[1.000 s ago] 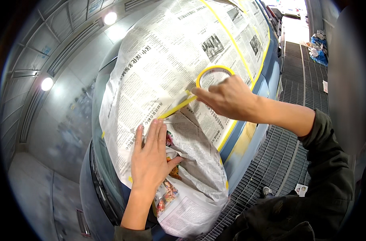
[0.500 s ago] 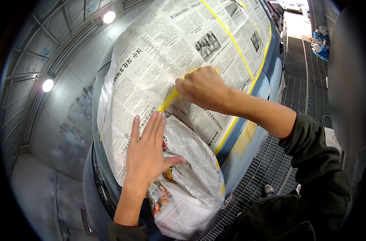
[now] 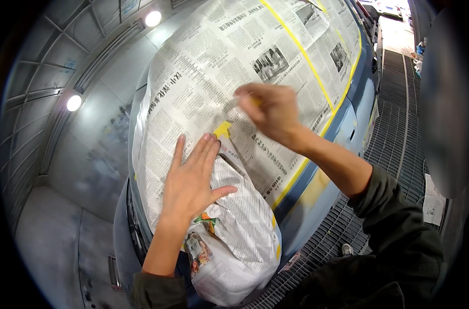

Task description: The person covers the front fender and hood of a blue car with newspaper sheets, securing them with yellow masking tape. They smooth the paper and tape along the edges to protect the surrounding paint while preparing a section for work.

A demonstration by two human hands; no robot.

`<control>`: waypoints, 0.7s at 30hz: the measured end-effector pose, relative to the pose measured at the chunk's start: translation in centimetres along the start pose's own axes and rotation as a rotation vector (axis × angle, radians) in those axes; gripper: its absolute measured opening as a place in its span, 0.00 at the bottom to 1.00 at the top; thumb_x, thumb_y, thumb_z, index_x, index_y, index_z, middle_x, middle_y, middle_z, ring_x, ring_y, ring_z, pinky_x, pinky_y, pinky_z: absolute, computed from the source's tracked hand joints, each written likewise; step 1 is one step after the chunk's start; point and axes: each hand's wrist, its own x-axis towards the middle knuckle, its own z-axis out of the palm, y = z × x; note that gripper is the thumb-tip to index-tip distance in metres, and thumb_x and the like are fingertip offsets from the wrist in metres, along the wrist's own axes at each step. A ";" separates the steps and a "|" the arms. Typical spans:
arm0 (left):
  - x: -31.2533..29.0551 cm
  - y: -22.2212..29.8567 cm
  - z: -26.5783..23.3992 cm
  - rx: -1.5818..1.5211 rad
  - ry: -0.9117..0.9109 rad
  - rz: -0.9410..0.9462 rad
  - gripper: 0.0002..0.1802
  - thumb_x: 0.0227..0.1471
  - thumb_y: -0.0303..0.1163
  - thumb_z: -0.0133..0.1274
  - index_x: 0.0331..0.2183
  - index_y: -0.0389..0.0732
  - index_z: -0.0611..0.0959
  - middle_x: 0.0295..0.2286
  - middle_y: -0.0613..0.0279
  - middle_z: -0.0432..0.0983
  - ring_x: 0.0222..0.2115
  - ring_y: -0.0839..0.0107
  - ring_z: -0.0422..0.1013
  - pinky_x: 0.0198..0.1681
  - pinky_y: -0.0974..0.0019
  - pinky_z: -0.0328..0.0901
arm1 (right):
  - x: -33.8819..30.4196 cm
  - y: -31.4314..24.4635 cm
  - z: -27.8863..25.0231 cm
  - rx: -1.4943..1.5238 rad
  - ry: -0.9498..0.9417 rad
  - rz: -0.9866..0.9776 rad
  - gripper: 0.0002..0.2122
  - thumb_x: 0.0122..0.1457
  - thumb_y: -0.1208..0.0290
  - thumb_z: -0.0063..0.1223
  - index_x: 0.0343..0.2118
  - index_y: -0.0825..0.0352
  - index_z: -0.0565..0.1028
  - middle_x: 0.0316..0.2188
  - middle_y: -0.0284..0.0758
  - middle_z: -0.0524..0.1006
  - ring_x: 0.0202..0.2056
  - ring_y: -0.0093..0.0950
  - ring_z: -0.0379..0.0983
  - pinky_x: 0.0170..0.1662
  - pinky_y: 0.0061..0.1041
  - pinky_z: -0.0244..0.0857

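Note:
My left hand [image 3: 189,177] presses flat on the newspaper, fingers stretched and thumb out to the side. By its fingertips a short piece of yellow masking tape [image 3: 223,129] sticks to the paper, one end ragged. My right hand [image 3: 271,110], a little blurred, is closed above the sheet, and yellow of a tape roll [image 3: 256,99] shows between its fingers. Newspaper sheets [image 3: 203,56] cover the car's glass. Below and right of my left hand, more newspaper wraps a rounded bulge [image 3: 239,257], creased and edged with bits of yellow tape.
Long yellow tape lines [image 3: 309,64] seam the sheets and border them along the blue-grey car body [image 3: 317,193]. Metal grating [image 3: 394,123] forms the floor at right. A booth wall [image 3: 98,154] with round lights [image 3: 73,103] stands at left. Paper [image 3: 433,201] lies at the right edge.
The tape strip that ran from my left fingertips to my right fist is now a short torn piece. My right hand has lifted off it and turned; my left hand stays flat on the paper.

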 end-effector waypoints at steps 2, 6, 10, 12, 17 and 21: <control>0.5 -0.3 -0.1 -0.009 -0.024 0.017 0.51 0.48 0.65 0.52 0.61 0.36 0.66 0.62 0.60 0.63 0.66 0.68 0.52 0.71 0.48 0.37 | -0.3 0.5 -2.0 0.269 0.177 0.184 0.07 0.59 0.73 0.53 0.34 0.68 0.82 0.13 0.34 0.72 0.15 0.18 0.67 0.22 0.21 0.60; 2.3 -0.8 0.4 0.057 -0.031 0.070 0.42 0.53 0.54 0.53 0.62 0.41 0.66 0.63 0.64 0.62 0.66 0.69 0.52 0.71 0.47 0.39 | -2.4 1.5 -4.2 0.406 0.124 0.269 0.07 0.60 0.74 0.53 0.34 0.70 0.81 0.14 0.31 0.70 0.18 0.13 0.62 0.22 0.18 0.56; 4.0 -0.5 0.6 0.107 -0.057 0.051 0.36 0.55 0.47 0.53 0.63 0.49 0.67 0.64 0.70 0.60 0.66 0.70 0.52 0.71 0.46 0.41 | -5.3 1.5 -6.6 0.590 0.009 0.472 0.08 0.62 0.76 0.51 0.37 0.71 0.81 0.18 0.29 0.75 0.20 0.13 0.67 0.24 0.17 0.60; 5.3 -0.5 0.8 0.220 -0.023 0.063 0.36 0.55 0.46 0.53 0.63 0.50 0.67 0.64 0.71 0.60 0.66 0.70 0.52 0.71 0.44 0.41 | -6.9 2.5 -6.7 0.617 -0.039 0.498 0.08 0.62 0.76 0.51 0.38 0.71 0.81 0.18 0.30 0.75 0.21 0.13 0.69 0.25 0.17 0.61; 5.7 -0.5 -0.7 0.198 0.090 -0.023 0.30 0.55 0.38 0.56 0.58 0.44 0.72 0.64 0.58 0.60 0.65 0.59 0.54 0.68 0.46 0.45 | -8.7 3.8 -6.8 0.789 -0.224 0.506 0.12 0.63 0.76 0.51 0.48 0.69 0.80 0.18 0.29 0.74 0.21 0.13 0.69 0.25 0.19 0.62; -0.1 4.3 -2.0 -0.531 0.245 -0.577 0.24 0.49 0.22 0.64 0.49 0.40 0.78 0.43 0.56 0.77 0.41 0.67 0.75 0.49 0.63 0.70 | -7.4 2.7 -7.9 0.464 -0.595 0.268 0.26 0.64 0.68 0.48 0.65 0.65 0.61 0.11 0.32 0.69 0.13 0.27 0.68 0.21 0.27 0.63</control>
